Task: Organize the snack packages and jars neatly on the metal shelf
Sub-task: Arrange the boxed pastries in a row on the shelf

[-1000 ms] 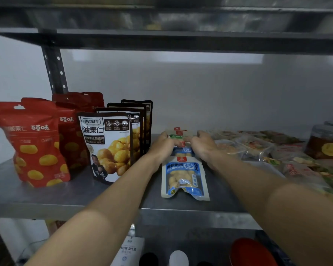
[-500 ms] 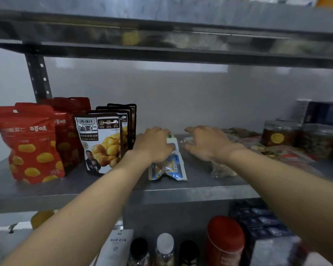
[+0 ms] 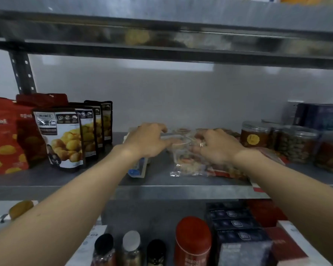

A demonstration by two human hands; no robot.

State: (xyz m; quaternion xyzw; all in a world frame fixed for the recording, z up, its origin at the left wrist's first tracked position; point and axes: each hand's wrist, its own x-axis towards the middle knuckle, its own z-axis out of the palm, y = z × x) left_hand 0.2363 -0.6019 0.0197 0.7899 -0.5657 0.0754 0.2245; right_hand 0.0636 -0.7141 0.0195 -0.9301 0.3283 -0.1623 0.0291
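Here, left hand point(image 3: 146, 141) over blue packet point(image 3: 137, 167), grip unclear, right hand point(image 3: 217, 147) pinching clear packet point(image 3: 188, 167), jars point(image 3: 255, 134) beside, pouches point(image 3: 65, 137) left.

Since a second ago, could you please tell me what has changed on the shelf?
The right hand let go of the blue packet and moved right onto the clear packets, where its fingers now curl in. The left hand stayed over the blue packet, its fingers reaching toward the clear packets. The red bags and chestnut pouches stand as before at the left of the shelf.
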